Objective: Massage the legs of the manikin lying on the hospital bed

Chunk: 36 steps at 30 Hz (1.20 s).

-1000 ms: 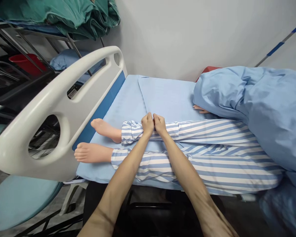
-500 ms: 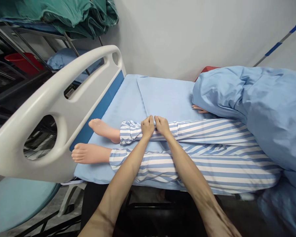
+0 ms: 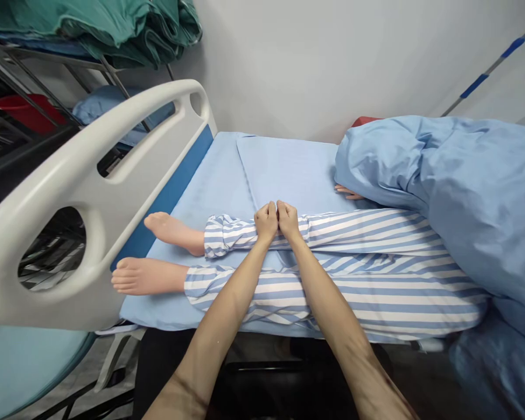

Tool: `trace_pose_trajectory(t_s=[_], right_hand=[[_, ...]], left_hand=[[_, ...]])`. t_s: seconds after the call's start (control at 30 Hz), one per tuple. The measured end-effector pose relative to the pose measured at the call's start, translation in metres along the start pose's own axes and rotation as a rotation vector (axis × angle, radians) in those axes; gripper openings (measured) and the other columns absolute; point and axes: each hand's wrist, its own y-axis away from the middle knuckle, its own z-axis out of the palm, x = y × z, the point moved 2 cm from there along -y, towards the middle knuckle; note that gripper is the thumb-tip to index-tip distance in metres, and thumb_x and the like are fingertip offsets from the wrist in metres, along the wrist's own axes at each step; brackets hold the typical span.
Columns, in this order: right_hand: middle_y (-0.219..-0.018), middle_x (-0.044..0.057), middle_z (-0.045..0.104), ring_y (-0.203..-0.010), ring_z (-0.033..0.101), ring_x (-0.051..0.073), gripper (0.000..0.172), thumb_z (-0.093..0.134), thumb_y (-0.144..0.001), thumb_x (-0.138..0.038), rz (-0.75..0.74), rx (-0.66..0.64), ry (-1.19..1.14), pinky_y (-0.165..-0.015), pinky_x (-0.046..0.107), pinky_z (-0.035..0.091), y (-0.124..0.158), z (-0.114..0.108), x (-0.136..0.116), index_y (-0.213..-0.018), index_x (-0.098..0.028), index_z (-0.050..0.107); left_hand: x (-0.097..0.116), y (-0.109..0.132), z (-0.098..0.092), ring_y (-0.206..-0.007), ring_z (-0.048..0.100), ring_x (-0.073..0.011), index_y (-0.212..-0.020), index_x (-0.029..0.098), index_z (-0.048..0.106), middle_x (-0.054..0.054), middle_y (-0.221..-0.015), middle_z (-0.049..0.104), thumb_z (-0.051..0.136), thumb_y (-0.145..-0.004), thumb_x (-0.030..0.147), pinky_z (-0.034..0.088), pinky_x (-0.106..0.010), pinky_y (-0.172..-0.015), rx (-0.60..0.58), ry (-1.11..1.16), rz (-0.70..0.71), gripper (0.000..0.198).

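Left hand (image 3: 266, 223) and right hand (image 3: 288, 221) together, side by side, 2 sets of fingers (image 3: 266, 211) curled on far leg of striped trousers (image 3: 367, 231), just beside rolled cuff (image 3: 227, 236); cannot tell if cloth pinched. 2 mannequin feet (image 3: 172, 230) stick out past cuffs, near white footboard (image 3: 83, 175). Blue sheet (image 3: 284, 169) runs past far leg toward wall (image 3: 315, 64); room there. Near leg close to mattress edge (image 3: 227, 326). Blue blanket (image 3: 476, 198) edge just past hands, mannequin hand (image 3: 347, 192) at its rim.
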Motion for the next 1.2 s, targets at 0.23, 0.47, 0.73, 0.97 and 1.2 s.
trace_pose_trajectory(t_s=[0.23, 0.47, 0.73, 0.97, 1.2], right_hand=[[-0.05, -0.003, 0.037, -0.053, 0.033, 0.009, 0.046, 0.037, -0.088, -0.048, -0.032, -0.07, 0.247, -0.053, 0.024, 0.026, -0.01, -0.003, -0.015, -0.053, -0.018, 0.036], [-0.052, -0.003, 0.038, -0.053, 0.033, 0.01, 0.044, 0.034, -0.091, -0.043, -0.109, -0.074, 0.372, -0.056, 0.024, 0.026, -0.002, -0.018, -0.005, -0.055, -0.019, 0.037], [-0.056, -0.002, 0.045, -0.057, 0.04, 0.01, 0.044, 0.031, -0.091, -0.045, -0.034, 0.005, 0.221, -0.057, 0.023, 0.031, -0.003, -0.023, 0.007, -0.058, -0.019, 0.041], [-0.057, -0.001, 0.048, -0.059, 0.043, 0.011, 0.044, 0.032, -0.09, -0.047, 0.027, 0.045, 0.114, -0.056, 0.023, 0.035, -0.004, -0.025, 0.006, -0.06, -0.018, 0.044], [-0.053, -0.002, 0.043, -0.055, 0.037, 0.01, 0.043, 0.037, -0.091, -0.04, -0.064, -0.033, 0.362, -0.058, 0.023, 0.028, -0.01, -0.042, -0.005, -0.055, -0.018, 0.042]], left_hand=[[-0.007, 0.0, 0.001, -0.053, 0.04, -0.0108, -0.053, 0.019, 0.037, 0.0, -0.052, 0.047, 0.032, -0.091, 0.033, 0.029, -0.026, -0.056, -0.005, -0.068, 0.021, 0.04], [-0.008, 0.001, 0.002, -0.051, 0.034, -0.0095, -0.051, 0.018, 0.035, 0.002, -0.048, 0.038, 0.036, -0.088, 0.033, 0.027, -0.025, -0.055, -0.07, -0.042, 0.066, 0.04], [0.01, -0.004, 0.019, -0.049, 0.029, -0.0086, -0.048, 0.019, 0.027, 0.003, -0.046, 0.029, 0.041, -0.084, 0.03, 0.024, -0.026, -0.051, -0.066, 0.068, 0.094, 0.04], [0.007, -0.006, 0.032, -0.05, 0.034, -0.0099, -0.049, 0.019, 0.035, 0.002, -0.047, 0.037, 0.042, -0.087, 0.025, 0.025, -0.026, -0.056, -0.048, -0.102, 0.096, 0.039], [0.004, -0.005, 0.034, -0.051, 0.034, -0.0114, -0.049, 0.019, 0.034, 0.001, -0.048, 0.038, 0.039, -0.088, 0.027, 0.022, -0.027, -0.057, -0.053, -0.136, 0.13, 0.04]])
